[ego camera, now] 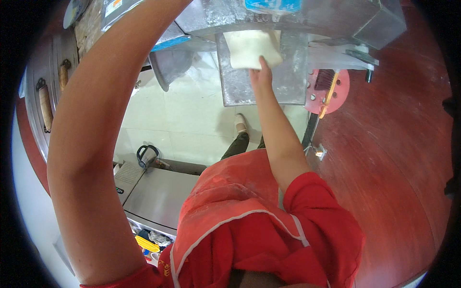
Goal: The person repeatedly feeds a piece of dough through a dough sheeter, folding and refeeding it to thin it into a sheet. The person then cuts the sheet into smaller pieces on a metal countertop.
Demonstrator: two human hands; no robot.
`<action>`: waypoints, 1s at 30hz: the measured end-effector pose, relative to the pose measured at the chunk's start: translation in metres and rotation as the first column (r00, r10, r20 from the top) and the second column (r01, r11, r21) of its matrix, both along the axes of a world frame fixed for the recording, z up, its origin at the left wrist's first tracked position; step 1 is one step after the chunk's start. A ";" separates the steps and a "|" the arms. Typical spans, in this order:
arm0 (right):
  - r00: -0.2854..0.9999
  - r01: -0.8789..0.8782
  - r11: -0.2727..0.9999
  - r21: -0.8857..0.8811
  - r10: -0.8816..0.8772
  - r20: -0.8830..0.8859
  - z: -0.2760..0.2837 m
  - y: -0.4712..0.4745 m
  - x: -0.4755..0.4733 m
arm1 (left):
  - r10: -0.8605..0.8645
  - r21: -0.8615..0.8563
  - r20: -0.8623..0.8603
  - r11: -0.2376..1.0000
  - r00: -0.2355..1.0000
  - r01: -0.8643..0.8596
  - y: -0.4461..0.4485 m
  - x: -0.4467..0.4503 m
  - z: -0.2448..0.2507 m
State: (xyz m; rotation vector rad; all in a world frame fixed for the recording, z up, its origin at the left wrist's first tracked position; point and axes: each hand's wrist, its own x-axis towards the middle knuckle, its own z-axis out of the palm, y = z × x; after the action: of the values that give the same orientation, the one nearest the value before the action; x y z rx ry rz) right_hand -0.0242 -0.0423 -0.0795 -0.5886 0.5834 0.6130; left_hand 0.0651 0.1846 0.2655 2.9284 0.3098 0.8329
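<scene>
A pale, smooth sheet of dough (252, 50) lies on a floury metal tray of a machine (293, 84), coming out from under the machine's metal housing (317, 18). My right hand (262, 72) grips the near edge of the dough, thumb on top and fingers underneath, partly hidden. My left arm reaches up across the left side, and its hand is out of view past the top edge.
Right of the tray hang a pink perforated disc (344, 90) and a wooden-handled brush (329, 90), before a reddish-brown panel (389, 144). Behind at left are a kettle (147, 156) and a steel-topped appliance (158, 194). Wooden-handled lids (45, 106) stand far left.
</scene>
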 end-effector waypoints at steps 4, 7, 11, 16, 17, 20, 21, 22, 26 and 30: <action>0.947 -0.081 0.984 -0.158 0.026 -0.319 0.028 -0.092 -0.053 | 0.007 -0.038 -0.001 0.999 1.000 -0.007 -0.001 0.000 0.002; 0.925 -0.200 0.922 -0.331 0.066 -0.373 0.062 -0.141 -0.082 | -0.001 -0.061 0.008 0.998 1.000 0.001 -0.002 -0.001 0.003; 0.895 -0.310 0.849 -0.428 0.110 -0.431 0.095 -0.138 -0.076 | 0.026 -0.072 0.009 0.997 1.000 -0.025 -0.004 -0.003 0.004; 0.877 -0.481 0.866 -0.140 0.477 -0.062 0.113 -0.076 -0.015 | 0.010 -0.044 0.052 0.999 0.999 -0.008 -0.003 -0.001 0.004; 0.815 -0.550 0.788 -0.277 0.579 0.028 0.117 -0.064 -0.002 | 0.008 -0.031 0.067 1.000 0.998 -0.006 -0.003 -0.001 0.004; 0.314 -0.400 0.463 -0.791 0.880 0.356 0.112 -0.024 0.050 | 0.015 -0.083 0.027 0.996 1.000 -0.013 -0.002 -0.001 0.004; 0.014 -0.110 0.245 -0.963 0.969 0.245 0.104 -0.014 0.072 | 0.011 -0.078 0.026 0.997 1.000 -0.009 -0.001 -0.001 0.004; -0.085 0.037 0.260 -0.965 0.963 0.256 0.093 -0.004 0.088 | 0.008 -0.074 0.025 0.997 1.000 -0.006 -0.001 -0.001 0.004; -0.463 0.135 0.006 -0.991 0.884 -0.057 0.053 0.024 0.122 | -0.018 -0.042 0.050 0.999 0.999 0.020 -0.001 -0.001 0.003; -0.593 0.207 -0.023 -0.978 0.792 -0.144 0.044 0.043 0.129 | 0.008 -0.021 0.060 1.000 0.998 -0.007 -0.002 0.000 0.003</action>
State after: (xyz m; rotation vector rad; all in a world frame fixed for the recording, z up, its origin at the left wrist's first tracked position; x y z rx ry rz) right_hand 0.1045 0.0007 -0.0360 -2.2373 -1.6520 0.9024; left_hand 0.0647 0.1826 0.2686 2.8785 0.3229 0.9118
